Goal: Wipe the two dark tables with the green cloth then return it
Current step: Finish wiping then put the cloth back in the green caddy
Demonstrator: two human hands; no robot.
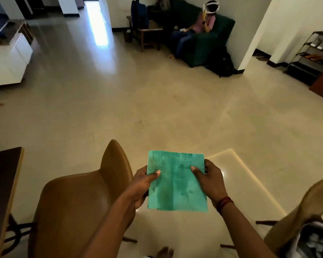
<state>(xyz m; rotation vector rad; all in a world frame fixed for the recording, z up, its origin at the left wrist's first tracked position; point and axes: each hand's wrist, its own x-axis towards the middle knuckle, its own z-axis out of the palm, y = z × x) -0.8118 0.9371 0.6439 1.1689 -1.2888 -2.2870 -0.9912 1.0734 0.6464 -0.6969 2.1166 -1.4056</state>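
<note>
Creased green cloth (176,181) held midair, just right of tan moulded chair (78,198). Left hand (140,185), right hand (209,179) pinch its side edges, thumbs on top. Dark wooden table (2,183) left of chair. Risk: light pinch slips, cloth drops; chair blocks reach.

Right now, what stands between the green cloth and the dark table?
Head view: the tan chair stands between the green cloth and the dark table.
</note>
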